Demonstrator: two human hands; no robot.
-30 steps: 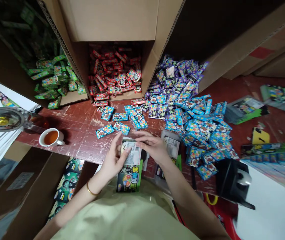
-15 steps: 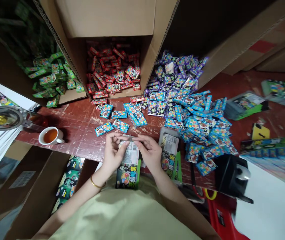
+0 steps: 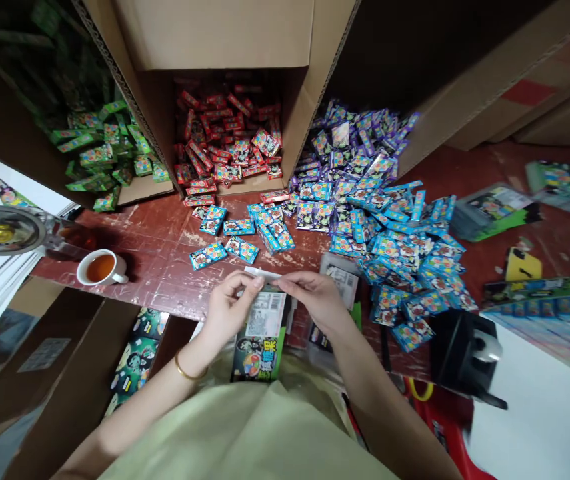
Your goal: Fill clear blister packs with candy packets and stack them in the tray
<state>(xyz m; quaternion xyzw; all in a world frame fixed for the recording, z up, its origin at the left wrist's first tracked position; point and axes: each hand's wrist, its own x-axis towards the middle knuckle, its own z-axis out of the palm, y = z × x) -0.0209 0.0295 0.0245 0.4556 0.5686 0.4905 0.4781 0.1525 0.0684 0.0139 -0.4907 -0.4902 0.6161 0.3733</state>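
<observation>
In front of my body is a flat candy package (image 3: 259, 357), black and green with colourful print and a white barcode label. My left hand (image 3: 232, 303) is closed at its upper left edge, thumb and index finger pinched there. My right hand (image 3: 317, 300) is closed in a pinch near the package's upper right corner; what lies between its fingertips is too small to make out. Behind the right hand, a second clear package (image 3: 342, 283) lies partly hidden. Several blue candy packets (image 3: 239, 228) lie just beyond my hands.
Cardboard boxes hold green packets (image 3: 97, 157), red packets (image 3: 227, 173) and purple packets (image 3: 335, 157). A heap of blue packets (image 3: 405, 250) spreads at right, beside a black tape dispenser (image 3: 465, 350). A cup of tea (image 3: 102, 268) stands near the table edge at left.
My right hand has moved right and turned, its fingertips drawn apart from the left hand's. The package's label and upper edge show more. My left hand stays nearly in place.
</observation>
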